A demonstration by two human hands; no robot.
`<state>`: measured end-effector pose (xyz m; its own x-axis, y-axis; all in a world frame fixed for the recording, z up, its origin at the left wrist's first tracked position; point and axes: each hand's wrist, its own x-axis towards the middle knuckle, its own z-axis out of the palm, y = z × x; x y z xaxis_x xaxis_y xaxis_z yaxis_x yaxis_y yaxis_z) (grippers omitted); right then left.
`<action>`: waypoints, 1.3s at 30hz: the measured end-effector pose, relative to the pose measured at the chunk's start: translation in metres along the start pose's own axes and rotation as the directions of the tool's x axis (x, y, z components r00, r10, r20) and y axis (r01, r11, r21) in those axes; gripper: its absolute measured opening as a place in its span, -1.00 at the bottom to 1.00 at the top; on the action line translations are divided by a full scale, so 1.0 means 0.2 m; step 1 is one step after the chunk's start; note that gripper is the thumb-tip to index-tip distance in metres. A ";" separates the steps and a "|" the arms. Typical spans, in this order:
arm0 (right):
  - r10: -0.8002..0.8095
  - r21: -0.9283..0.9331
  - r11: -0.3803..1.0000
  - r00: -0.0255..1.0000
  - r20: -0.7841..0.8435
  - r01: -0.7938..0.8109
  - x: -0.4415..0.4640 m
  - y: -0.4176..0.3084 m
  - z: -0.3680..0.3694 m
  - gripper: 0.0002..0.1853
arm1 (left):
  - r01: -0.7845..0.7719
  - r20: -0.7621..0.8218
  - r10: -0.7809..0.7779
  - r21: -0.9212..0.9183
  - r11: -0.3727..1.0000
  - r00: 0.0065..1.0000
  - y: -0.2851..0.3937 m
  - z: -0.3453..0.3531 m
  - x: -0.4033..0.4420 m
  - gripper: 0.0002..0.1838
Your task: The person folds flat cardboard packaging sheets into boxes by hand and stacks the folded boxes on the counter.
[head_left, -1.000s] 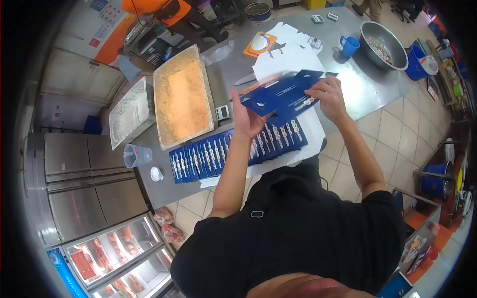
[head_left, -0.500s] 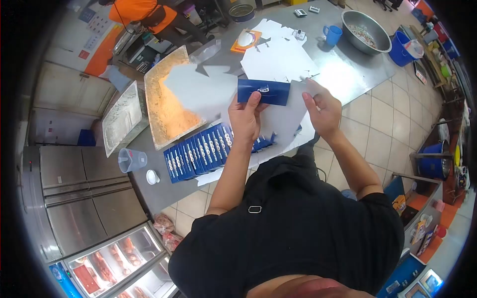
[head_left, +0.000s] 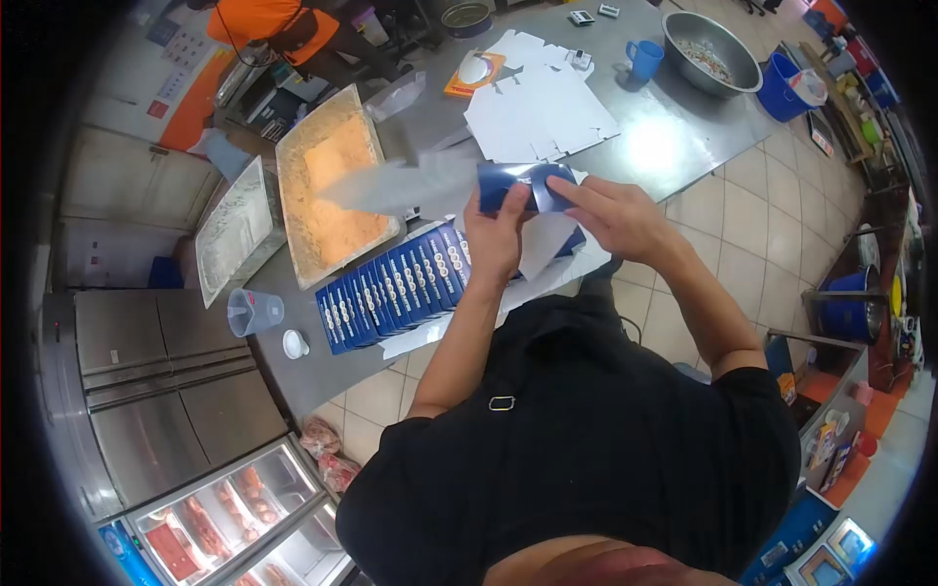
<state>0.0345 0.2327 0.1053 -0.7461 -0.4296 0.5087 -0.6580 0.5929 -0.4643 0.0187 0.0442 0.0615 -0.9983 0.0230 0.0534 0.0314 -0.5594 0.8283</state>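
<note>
My left hand (head_left: 494, 239) grips a blue-and-white cardboard box blank (head_left: 496, 176), thumb on its blue face and fingers behind. At the blank's right end, my right hand (head_left: 625, 217) presses its fingers on the blue panel, which bends there. A pale flap of the blank stretches out to the left, blurred by motion. Below and left of my left hand stands a tight row of blue printed cartons (head_left: 391, 290). Beyond my hands lies a pile of flat white cardboard blanks (head_left: 537, 107).
A tray of orange powder (head_left: 337, 176) and a whitish tray (head_left: 234, 234) stand left, near a clear jug (head_left: 256, 313). A blue mug (head_left: 644, 61) and metal bowl (head_left: 708, 59) sit at the far right. A person in orange (head_left: 264, 24) is beyond the table.
My right hand has come in from the right onto the blue panel, which now bends. The pale flap has swung lower, and my left hand keeps its grip.
</note>
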 end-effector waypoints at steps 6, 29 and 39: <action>-0.090 0.090 0.993 0.992 0.085 0.083 -0.04 0.00 -0.08 -0.53 | 0.159 -0.052 -0.153 0.133 0.978 0.987 0.04 0.03 -0.01 -0.71; 0.304 0.534 0.558 0.755 0.580 -0.635 -0.29 -0.05 -0.17 -0.63 | 0.238 0.542 -0.718 0.700 0.673 0.437 0.02 -0.01 -0.29 -0.38; 0.569 0.033 0.775 0.719 0.398 -0.632 -0.28 -0.08 -0.20 -0.67 | 0.398 0.391 -0.605 0.492 0.774 0.694 -0.02 0.01 -0.31 0.14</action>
<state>0.0911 0.2736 0.1140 -0.9521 -0.2423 -0.1867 -0.0419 0.7079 -0.7050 0.0812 0.0461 0.0561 -0.6929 0.6778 -0.2459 -0.3485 -0.0163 0.9372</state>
